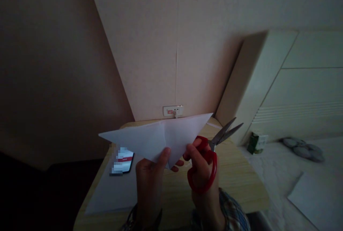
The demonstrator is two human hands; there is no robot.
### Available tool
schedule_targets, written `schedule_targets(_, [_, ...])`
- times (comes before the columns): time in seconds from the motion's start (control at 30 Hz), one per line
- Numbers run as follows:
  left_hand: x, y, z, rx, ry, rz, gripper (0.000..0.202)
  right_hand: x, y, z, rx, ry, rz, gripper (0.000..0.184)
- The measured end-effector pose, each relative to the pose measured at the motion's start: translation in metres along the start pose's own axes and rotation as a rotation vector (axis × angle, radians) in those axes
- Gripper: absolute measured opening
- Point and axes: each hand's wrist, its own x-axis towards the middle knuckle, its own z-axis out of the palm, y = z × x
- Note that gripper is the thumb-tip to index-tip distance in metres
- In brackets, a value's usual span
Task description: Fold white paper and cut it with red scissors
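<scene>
A folded sheet of white paper [150, 138], roughly a wide triangle with its point downward, is held up above the table. My left hand [154, 172] grips its lower middle, thumb on the near face and fingers behind. My right hand [199, 163] pinches the paper's lower right edge between thumb and fingers. Red-handled scissors [202, 190] hang on that same hand, their handle loops around its fingers. The blades are spread apart and point up to the right, away from the paper. A crease runs down the middle of the paper.
A pale wooden table [235, 184] stands against the wall. On its left lie white sheets [112, 195] with a lit phone [124, 161] on top. A wall socket [173, 111] is behind. To the right, a bed holds a green-and-white box [257, 143], a grey item [302, 148] and white paper [318, 198].
</scene>
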Motion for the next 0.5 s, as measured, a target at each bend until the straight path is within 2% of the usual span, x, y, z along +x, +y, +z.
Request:
schedule_targets(0.23, [-0.0019,-0.0018,-0.0011,0.001,0.019,-0.013,0.017,0.0008,0.0001,0.0006,0.075,-0.017,0.036,0.017])
schedule_targets(0.5, [-0.0076,-0.004,-0.0004,-0.008,0.025,-0.064,0.019,0.0046,0.0013,-0.003,0.013,0.024,-0.029,0.016])
